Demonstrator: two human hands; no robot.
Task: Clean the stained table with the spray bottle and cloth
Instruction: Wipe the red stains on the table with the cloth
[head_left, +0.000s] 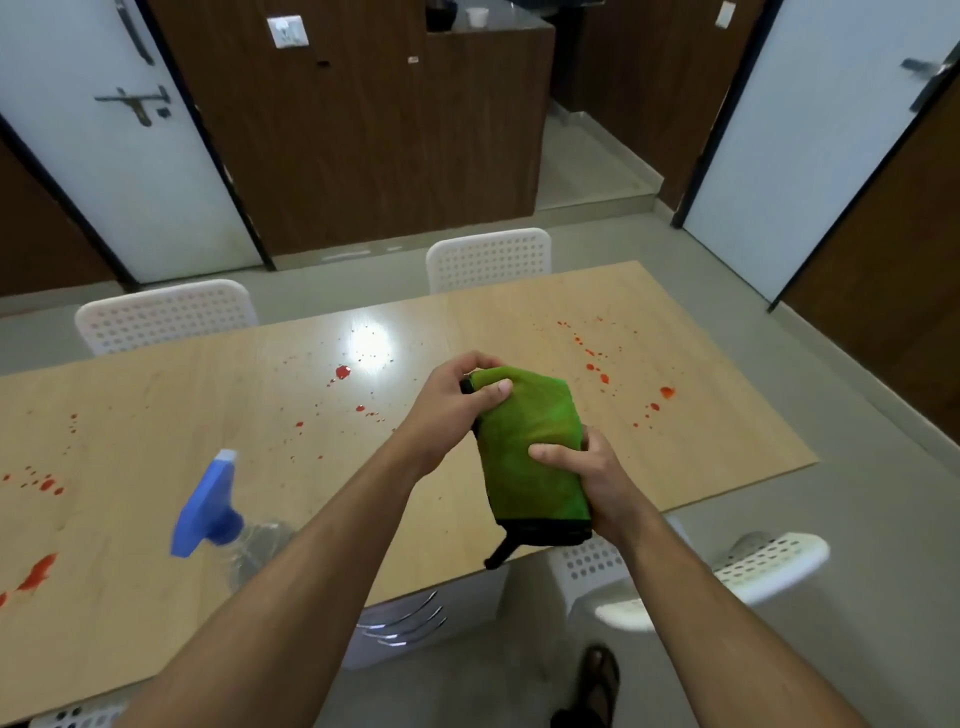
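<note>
A folded green cloth (530, 447) with a black hem was held above the wooden table (156, 597), near its right-hand near edge. Its upper left corner was pinched by the left hand (457, 410), thumb on top and fingers curled behind; its lower right side was gripped by the right hand (587, 475), thumb laid across the green face and fingers wrapped behind. A black strap or loop was seen hanging from the cloth's bottom left corner.

The spray bottle (218, 514), with a blue trigger head and a clear body, was found at about eight o'clock from the cloth, on the table, well apart from both hands and partly hidden by the left forearm. Whether it stood or lay tilted could not be told because of blur.

Red stains (343, 371) were scattered over the tabletop: one cluster at eleven o'clock from the cloth, another at one to two o'clock, and larger smears at the far left edge.

White perforated chairs (488, 257) were set at twelve o'clock beyond the table, with another at four o'clock near the person's sandalled foot (597, 686).
</note>
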